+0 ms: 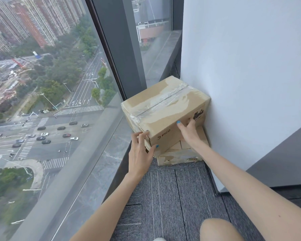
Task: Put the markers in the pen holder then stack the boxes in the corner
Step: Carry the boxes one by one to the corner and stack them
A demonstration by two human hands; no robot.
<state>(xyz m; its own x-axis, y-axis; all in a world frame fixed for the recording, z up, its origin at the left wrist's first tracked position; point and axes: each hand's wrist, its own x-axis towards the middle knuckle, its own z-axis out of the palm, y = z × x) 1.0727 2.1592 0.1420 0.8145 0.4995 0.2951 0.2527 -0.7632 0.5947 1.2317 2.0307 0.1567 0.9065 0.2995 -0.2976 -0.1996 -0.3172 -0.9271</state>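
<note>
Upper box, taped, marked PICO, sits skewed on lower box. Stack in far corner, right side against white wall, window to left. Left hand grips upper box's near-left corner: thumb on near face, fingers curled round left face. Right hand presses near face, fingers straight, holding nothing. Grey carpet near, bare knee at bottom edge.

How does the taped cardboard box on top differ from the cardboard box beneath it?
The tape-covered brown cardboard top box shows fully; the brown cardboard lower box is mostly hidden under it. The top box sits skewed, overhanging the lower box. The left hand and right hand rest on the top box, not the lower box. Both are brown cardboard.
</note>
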